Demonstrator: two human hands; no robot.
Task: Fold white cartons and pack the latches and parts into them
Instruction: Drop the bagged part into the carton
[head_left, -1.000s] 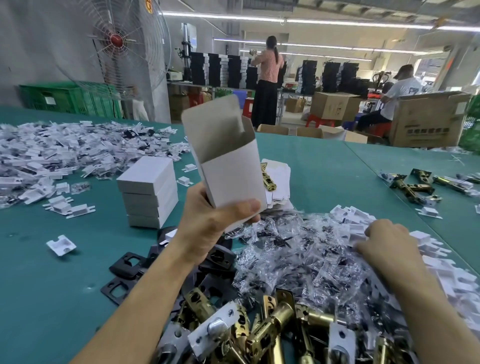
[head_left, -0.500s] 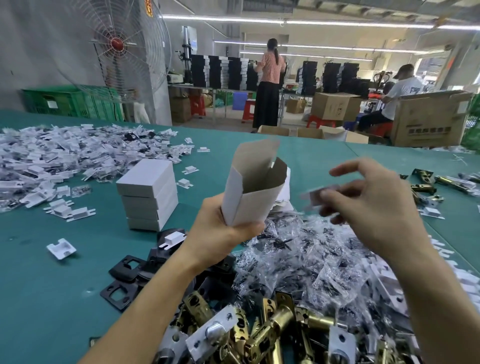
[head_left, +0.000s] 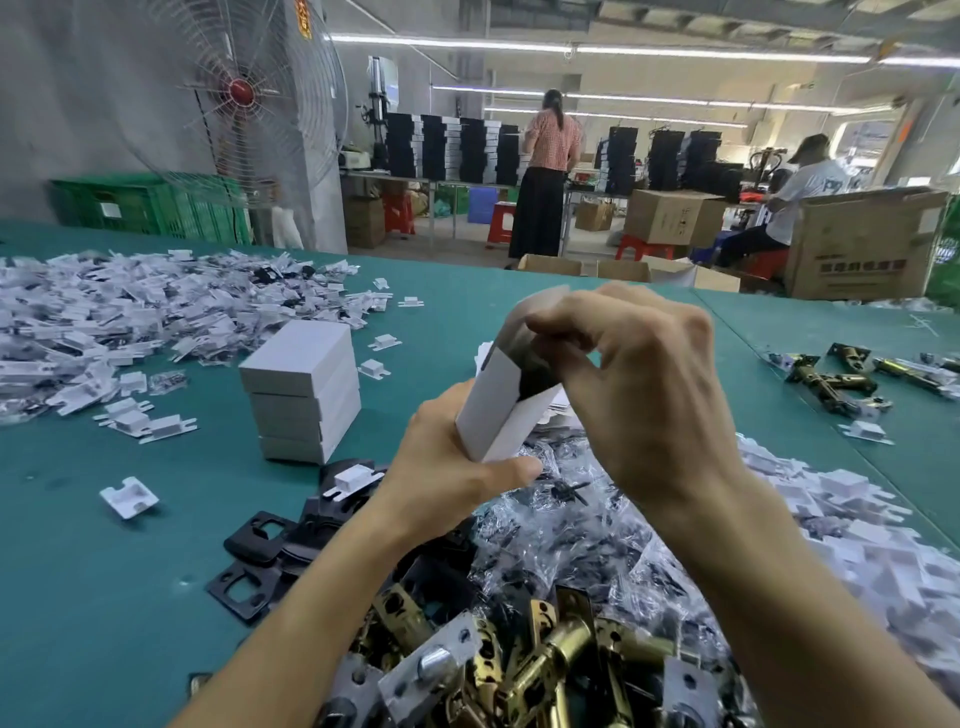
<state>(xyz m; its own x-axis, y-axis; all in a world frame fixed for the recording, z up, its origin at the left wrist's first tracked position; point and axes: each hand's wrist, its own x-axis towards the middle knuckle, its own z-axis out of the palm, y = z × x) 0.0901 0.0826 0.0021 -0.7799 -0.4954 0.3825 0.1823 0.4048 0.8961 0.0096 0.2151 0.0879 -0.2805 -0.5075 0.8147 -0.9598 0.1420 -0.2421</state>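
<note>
My left hand (head_left: 447, 467) grips an open white carton (head_left: 498, 410) from below, tilted with its mouth up and to the right. My right hand (head_left: 644, 384) is at that mouth, fingertips pinched inside it on a small part that the fingers mostly hide. Brass latches (head_left: 530, 670) lie heaped at the bottom centre beside black strike plates (head_left: 260, 551). Clear bags of small parts (head_left: 587, 540) pile under my hands, with white plastic inserts (head_left: 852, 519) to the right.
A stack of closed white cartons (head_left: 306, 389) stands left of my hands on the green table (head_left: 104, 597). Several white inserts (head_left: 104, 317) cover the far left. More latches (head_left: 841, 374) lie at right. Two people work behind, near a fan (head_left: 239, 93).
My right hand rose from the insert pile with a small part and reached the carton's mouth. My left hand lowered and tilted the carton toward it.
</note>
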